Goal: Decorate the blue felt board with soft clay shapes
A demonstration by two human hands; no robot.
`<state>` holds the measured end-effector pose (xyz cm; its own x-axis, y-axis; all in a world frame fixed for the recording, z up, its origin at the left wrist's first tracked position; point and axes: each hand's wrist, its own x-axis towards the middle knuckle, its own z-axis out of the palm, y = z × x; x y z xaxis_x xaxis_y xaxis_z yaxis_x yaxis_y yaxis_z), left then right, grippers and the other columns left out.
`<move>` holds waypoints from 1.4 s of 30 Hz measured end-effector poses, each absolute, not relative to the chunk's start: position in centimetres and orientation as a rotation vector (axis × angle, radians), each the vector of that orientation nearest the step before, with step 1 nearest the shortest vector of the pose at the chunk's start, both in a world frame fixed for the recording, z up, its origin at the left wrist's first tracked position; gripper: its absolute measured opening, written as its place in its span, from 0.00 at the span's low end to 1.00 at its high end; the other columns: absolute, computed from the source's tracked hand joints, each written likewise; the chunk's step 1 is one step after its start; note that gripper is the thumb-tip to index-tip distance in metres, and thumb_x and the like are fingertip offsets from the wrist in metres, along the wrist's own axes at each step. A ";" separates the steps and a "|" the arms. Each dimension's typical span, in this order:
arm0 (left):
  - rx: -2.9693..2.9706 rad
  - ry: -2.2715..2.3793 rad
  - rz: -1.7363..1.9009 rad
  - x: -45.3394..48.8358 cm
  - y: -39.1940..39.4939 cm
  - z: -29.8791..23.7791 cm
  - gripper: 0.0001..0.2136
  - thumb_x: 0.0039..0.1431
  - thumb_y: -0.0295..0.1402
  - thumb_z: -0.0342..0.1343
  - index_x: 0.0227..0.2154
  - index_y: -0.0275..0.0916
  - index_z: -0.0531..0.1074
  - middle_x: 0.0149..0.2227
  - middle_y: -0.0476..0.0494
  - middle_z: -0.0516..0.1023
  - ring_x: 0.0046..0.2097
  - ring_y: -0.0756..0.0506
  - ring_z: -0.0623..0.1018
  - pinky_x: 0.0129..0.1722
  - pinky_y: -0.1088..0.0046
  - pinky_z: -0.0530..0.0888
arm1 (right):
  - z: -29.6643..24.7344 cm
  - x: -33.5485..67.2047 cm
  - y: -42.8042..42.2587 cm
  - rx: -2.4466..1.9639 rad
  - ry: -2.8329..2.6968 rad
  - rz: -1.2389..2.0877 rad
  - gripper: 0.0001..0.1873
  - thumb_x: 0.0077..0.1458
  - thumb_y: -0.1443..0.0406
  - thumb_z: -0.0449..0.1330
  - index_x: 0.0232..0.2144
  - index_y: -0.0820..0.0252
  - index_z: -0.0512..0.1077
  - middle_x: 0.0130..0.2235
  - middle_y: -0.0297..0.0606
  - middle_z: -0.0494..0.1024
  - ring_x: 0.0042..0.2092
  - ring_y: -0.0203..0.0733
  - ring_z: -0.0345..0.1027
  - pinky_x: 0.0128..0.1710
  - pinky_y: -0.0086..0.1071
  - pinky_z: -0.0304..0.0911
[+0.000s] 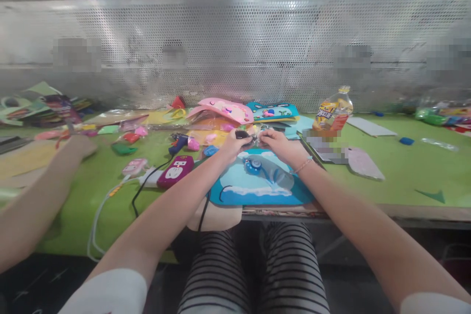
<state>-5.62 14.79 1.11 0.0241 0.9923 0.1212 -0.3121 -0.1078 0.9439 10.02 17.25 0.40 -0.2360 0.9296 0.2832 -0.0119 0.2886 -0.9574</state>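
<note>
My left hand [234, 147] is closed around a small black lump [243, 134], whose material I cannot tell. Just to its right, the fingertips of my right hand [276, 141] are pinched together beside a bit of clear plastic [256, 138]; what they hold is too small to make out. Below both hands lies a light-blue craft sheet [235, 176] with a darker blue border and a white wavy strip. On it sit a blue snail-like figure [253, 166] and a translucent film [276, 181].
Pink [228, 109] and teal [272, 112] decorated sheets lie behind. To the left are a glue gun [178, 142], a purple power bank [175, 172] with cables and colourful clay packets [128, 138]. A drink bottle [331, 113] stands right. Another person's arm [55, 181] reaches in.
</note>
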 end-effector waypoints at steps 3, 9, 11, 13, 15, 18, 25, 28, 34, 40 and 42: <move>1.089 0.900 1.392 -5.6 14.8 1.1 0.13 0.62 0.33 0.54 0.47 0.35 0.67 0.45 0.42 0.71 0.41 0.47 0.75 0.38 0.66 0.75 | 0.4 10.1 17.2 -0.880 -1.535 1.143 0.09 0.36 0.62 0.62 0.22 0.59 0.68 0.23 0.29 0.69 0.28 0.34 0.65 0.33 0.33 0.67; 1.141 0.895 1.364 -5.6 14.7 1.0 0.12 0.62 0.33 0.54 0.47 0.34 0.67 0.44 0.42 0.72 0.39 0.47 0.75 0.37 0.67 0.76 | 0.5 10.3 16.9 -0.877 -1.583 1.128 0.08 0.38 0.62 0.62 0.22 0.60 0.68 0.23 0.30 0.70 0.28 0.33 0.65 0.34 0.32 0.66; 1.167 0.883 1.348 -5.6 14.7 0.9 0.12 0.62 0.32 0.54 0.46 0.34 0.67 0.43 0.43 0.72 0.39 0.47 0.75 0.37 0.67 0.76 | 0.5 10.3 16.9 -0.888 -1.600 1.120 0.07 0.38 0.64 0.62 0.23 0.60 0.68 0.22 0.29 0.70 0.27 0.33 0.65 0.33 0.31 0.66; 1.197 0.871 1.339 -5.6 14.7 0.8 0.11 0.62 0.32 0.54 0.46 0.34 0.68 0.43 0.43 0.72 0.39 0.48 0.75 0.37 0.68 0.76 | 0.4 10.4 16.8 -0.894 -1.625 1.116 0.06 0.38 0.65 0.61 0.23 0.60 0.69 0.22 0.29 0.70 0.26 0.33 0.64 0.31 0.31 0.65; 1.228 0.866 1.334 -5.6 14.8 0.7 0.11 0.62 0.32 0.54 0.45 0.34 0.68 0.43 0.43 0.72 0.39 0.48 0.75 0.37 0.68 0.76 | 0.5 10.3 16.7 -0.891 -1.652 1.115 0.05 0.38 0.66 0.60 0.23 0.60 0.69 0.22 0.29 0.71 0.26 0.34 0.64 0.30 0.30 0.65; 1.269 0.870 1.328 -5.6 15.0 0.6 0.10 0.62 0.32 0.54 0.45 0.34 0.68 0.42 0.43 0.72 0.38 0.48 0.75 0.37 0.68 0.76 | 0.6 10.3 16.5 -0.869 -1.675 1.104 0.06 0.38 0.66 0.60 0.25 0.61 0.70 0.23 0.29 0.71 0.26 0.34 0.64 0.30 0.30 0.64; 1.316 0.975 1.387 -6.0 16.0 -0.1 0.12 0.62 0.33 0.54 0.46 0.34 0.68 0.44 0.42 0.72 0.41 0.46 0.75 0.39 0.65 0.75 | 0.4 10.4 16.8 -0.836 -1.672 1.145 0.09 0.41 0.61 0.63 0.25 0.61 0.70 0.25 0.30 0.71 0.29 0.34 0.66 0.35 0.33 0.66; 1.335 1.021 1.394 -6.1 16.3 -0.4 0.12 0.62 0.34 0.54 0.47 0.35 0.67 0.45 0.42 0.71 0.42 0.46 0.75 0.40 0.64 0.75 | 0.2 10.5 16.8 -0.831 -1.645 1.178 0.14 0.44 0.55 0.62 0.25 0.60 0.70 0.27 0.33 0.73 0.31 0.37 0.69 0.36 0.34 0.68; 1.378 1.086 1.408 -6.2 16.0 -0.3 0.12 0.62 0.34 0.54 0.46 0.34 0.68 0.45 0.42 0.72 0.42 0.46 0.75 0.40 0.65 0.75 | 0.4 10.4 16.5 -0.880 -1.667 1.137 0.18 0.43 0.50 0.63 0.23 0.60 0.70 0.26 0.34 0.73 0.31 0.37 0.68 0.33 0.32 0.69; 1.376 1.112 1.376 -5.8 15.5 0.1 0.12 0.62 0.33 0.54 0.46 0.34 0.68 0.43 0.42 0.72 0.40 0.47 0.75 0.38 0.66 0.75 | -0.1 10.4 17.4 -0.968 -1.638 1.037 0.17 0.40 0.53 0.66 0.20 0.59 0.69 0.22 0.32 0.70 0.27 0.36 0.67 0.30 0.33 0.69; 1.342 1.132 1.383 -5.7 15.7 0.1 0.12 0.62 0.34 0.54 0.47 0.35 0.68 0.45 0.42 0.72 0.41 0.46 0.75 0.39 0.65 0.75 | -0.5 10.6 18.2 -0.993 -1.613 1.010 0.17 0.41 0.53 0.65 0.21 0.59 0.68 0.22 0.31 0.71 0.27 0.37 0.67 0.31 0.34 0.69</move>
